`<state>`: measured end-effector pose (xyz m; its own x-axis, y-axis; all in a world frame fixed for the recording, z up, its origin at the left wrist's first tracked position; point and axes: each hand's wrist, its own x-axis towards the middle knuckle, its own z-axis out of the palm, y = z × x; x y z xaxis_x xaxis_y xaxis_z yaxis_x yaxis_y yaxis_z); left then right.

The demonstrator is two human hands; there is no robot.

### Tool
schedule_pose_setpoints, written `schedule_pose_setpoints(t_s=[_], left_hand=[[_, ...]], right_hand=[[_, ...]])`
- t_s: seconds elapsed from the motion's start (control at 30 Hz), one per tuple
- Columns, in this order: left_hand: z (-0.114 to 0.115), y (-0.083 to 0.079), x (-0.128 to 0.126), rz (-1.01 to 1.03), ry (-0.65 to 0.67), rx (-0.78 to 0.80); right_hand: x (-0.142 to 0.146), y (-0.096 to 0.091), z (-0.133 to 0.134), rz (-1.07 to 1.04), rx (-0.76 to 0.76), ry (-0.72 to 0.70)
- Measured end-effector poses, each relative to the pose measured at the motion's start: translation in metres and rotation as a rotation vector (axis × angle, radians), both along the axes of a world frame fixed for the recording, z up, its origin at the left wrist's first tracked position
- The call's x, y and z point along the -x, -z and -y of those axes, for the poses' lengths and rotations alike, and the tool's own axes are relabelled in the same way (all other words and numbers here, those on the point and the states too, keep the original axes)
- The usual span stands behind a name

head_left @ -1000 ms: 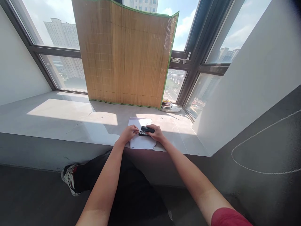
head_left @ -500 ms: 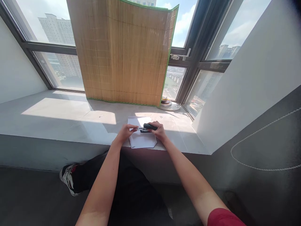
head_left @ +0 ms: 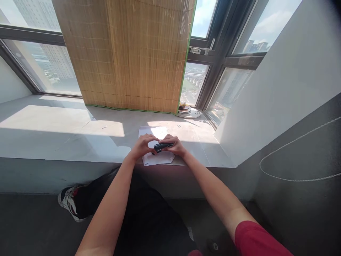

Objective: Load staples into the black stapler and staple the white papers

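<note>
A black stapler (head_left: 161,146) is held just above the white paper (head_left: 158,160) on the window sill. My right hand (head_left: 177,145) is closed around its right end. At the other end, my left hand (head_left: 143,145) curls its thumb and fingers about the tip of the stapler, thumb below and fingers above. The fingers hide part of that end, so I cannot make out whether the stapler's arms are fully together. The paper lies under both hands, near the sill's front edge.
A bamboo blind (head_left: 133,64) with green edging hangs before the window. Stacked plates (head_left: 188,112) stand at its lower right corner. The pale sill (head_left: 64,142) ends in a front edge close to my wrists. A bead chain (head_left: 285,151) hangs at the right.
The stapler was spread apart with a thin metal part between my left fingertips; now its arms look closer together. My left hand has moved onto the stapler's end. The view has shifted slightly.
</note>
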<state>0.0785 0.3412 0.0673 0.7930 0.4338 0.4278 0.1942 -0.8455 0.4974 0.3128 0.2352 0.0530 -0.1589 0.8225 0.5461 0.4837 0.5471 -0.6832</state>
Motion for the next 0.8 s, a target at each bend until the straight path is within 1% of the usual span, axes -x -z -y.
schedule_pose_setpoints(t_s=[0.1,0.17,0.23,0.33,0.37,0.4,0.43,0.47,0.5,0.63,0.7,0.8], left_hand=[[0.002,0.0,-0.001,0.039,-0.039,-0.021],[0.002,0.004,-0.003,0.086,-0.106,-0.037],[0.001,0.01,-0.006,0.103,-0.198,-0.049],[-0.002,0.025,-0.009,0.032,-0.339,-0.07],[-0.003,0.03,-0.01,0.006,-0.385,-0.077],[-0.004,0.034,-0.01,-0.011,-0.426,-0.083],[-0.005,0.037,-0.011,-0.021,-0.452,-0.088],[-0.004,0.039,-0.012,-0.027,-0.454,-0.094],[-0.003,0.039,-0.013,-0.034,-0.426,-0.1],[0.012,0.037,-0.029,-0.078,-0.213,-0.112],[0.024,0.035,-0.041,-0.123,-0.162,-0.117],[0.04,0.035,-0.054,-0.218,-0.099,-0.131]], right_hand=[[0.001,0.002,0.001,-0.028,-0.032,0.065],[-0.001,0.004,0.001,-0.073,-0.072,0.154],[-0.006,0.007,0.0,-0.132,-0.122,0.315],[-0.022,0.011,-0.001,-0.19,-0.196,0.645],[-0.031,0.011,-0.001,-0.186,-0.21,0.729],[-0.04,0.011,-0.001,-0.167,-0.216,0.782],[-0.05,0.01,0.0,-0.135,-0.213,0.805],[-0.06,0.009,0.002,-0.09,-0.201,0.799],[-0.071,0.008,0.004,-0.038,-0.183,0.774],[-0.103,0.002,0.015,0.153,-0.075,0.622],[-0.109,0.001,0.02,0.211,-0.026,0.558],[-0.109,0.001,0.021,0.263,0.014,0.462]])
